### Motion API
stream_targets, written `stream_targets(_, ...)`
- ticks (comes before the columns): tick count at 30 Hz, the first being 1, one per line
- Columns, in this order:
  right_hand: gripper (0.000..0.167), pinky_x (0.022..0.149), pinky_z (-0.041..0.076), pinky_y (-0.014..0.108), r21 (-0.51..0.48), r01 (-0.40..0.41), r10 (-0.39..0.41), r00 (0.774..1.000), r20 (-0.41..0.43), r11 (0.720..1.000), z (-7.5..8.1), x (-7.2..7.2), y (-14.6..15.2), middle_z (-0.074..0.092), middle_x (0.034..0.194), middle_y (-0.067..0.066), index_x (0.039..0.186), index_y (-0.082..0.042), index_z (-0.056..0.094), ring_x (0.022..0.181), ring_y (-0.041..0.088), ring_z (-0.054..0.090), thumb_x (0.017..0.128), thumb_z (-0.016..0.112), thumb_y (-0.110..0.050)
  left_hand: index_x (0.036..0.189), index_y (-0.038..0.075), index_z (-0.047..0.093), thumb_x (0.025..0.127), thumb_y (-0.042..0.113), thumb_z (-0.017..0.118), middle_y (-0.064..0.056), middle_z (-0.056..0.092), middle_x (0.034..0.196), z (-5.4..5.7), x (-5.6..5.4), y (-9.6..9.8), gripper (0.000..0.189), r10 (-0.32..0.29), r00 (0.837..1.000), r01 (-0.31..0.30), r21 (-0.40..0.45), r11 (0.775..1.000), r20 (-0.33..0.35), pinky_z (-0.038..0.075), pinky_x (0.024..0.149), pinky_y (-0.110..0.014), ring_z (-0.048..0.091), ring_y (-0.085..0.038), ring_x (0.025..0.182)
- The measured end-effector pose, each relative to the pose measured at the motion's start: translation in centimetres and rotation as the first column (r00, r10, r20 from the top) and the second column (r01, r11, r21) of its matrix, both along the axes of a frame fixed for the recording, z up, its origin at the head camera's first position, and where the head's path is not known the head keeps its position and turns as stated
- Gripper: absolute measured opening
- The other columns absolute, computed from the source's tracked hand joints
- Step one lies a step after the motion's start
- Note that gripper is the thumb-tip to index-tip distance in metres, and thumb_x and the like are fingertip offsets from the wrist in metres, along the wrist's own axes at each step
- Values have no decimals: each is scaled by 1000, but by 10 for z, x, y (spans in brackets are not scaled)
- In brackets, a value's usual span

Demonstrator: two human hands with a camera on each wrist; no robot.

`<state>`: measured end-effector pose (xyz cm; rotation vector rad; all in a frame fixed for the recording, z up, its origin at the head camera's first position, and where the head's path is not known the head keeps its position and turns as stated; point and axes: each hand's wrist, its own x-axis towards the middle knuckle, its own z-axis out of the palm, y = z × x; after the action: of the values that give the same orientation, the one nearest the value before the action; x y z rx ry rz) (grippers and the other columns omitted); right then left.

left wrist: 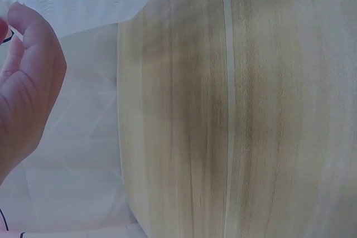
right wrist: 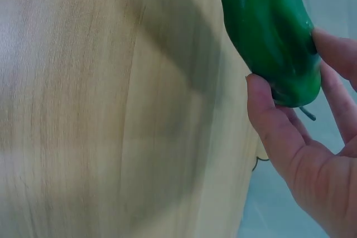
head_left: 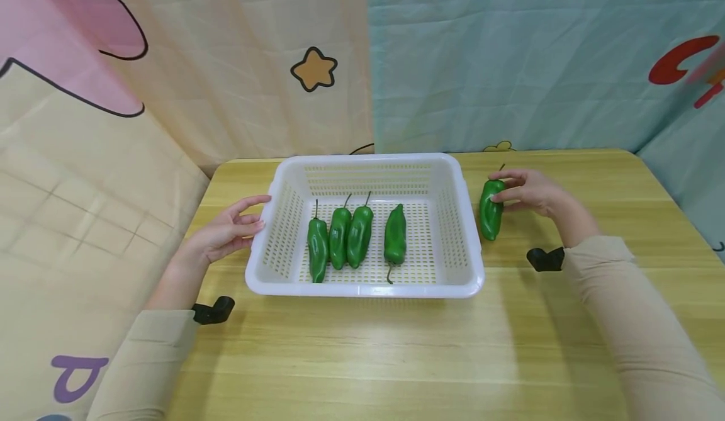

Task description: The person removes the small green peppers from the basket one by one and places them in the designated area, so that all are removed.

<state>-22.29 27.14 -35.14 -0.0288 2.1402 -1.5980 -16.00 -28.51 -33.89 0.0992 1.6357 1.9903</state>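
Observation:
A white plastic basket (head_left: 362, 290) with slotted walls stands on the table, with several green peppers (head_left: 359, 235) lying in it. Three peppers lie close together with stems towards the far side; another, to their right, has its stem towards the near side. At the basket's left rim, my left hand (head_left: 229, 229) touches the edge with spread, lightly bent fingers. To the right of the basket, my right hand (head_left: 527, 194) pinches a green pepper (head_left: 490, 216) near its stem end. In the right wrist view, thumb and fingers sit around that pepper's (right wrist: 273, 32) top, its blunt tip out of frame.
The wooden table (head_left: 362, 352) extends in front of the basket and to its right. Patterned curtains (head_left: 317, 18) hang behind and at both sides, close to the table's edges. A black wrist mount (head_left: 545, 259) juts from the right sleeve, another (head_left: 215, 311) from the left.

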Motion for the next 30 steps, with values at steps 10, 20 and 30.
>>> stream_targets(10,53,80,54,35,55,13,-13,1000,0,998,-13,-3,2,41,122,20,132,-4,45,83,10,60,84,68,-5,127,19,41,93,-6,50,-7,65,98,-2,-1,1,43,13,1000,-13,4,1000,10,56,72,-30,65,-19,87)
stream_targets(20,63,78,54,31,79,18,-17,1000,-16,997,-23,-4,-2,34,131,27,138,5,33,82,9,58,85,66,-3,126,21,44,93,-7,48,-6,65,96,-3,-1,-3,43,-11,1000,11,40,999,6,56,72,-30,65,-19,87)
stream_targets(30,64,78,55,32,71,29,-28,999,-15,997,-28,-5,1,31,134,29,140,5,30,82,8,58,86,64,-2,126,20,43,94,-8,45,-8,64,99,-5,-2,-2,43,-20,1000,19,68,998,18,56,74,-32,65,-20,89)
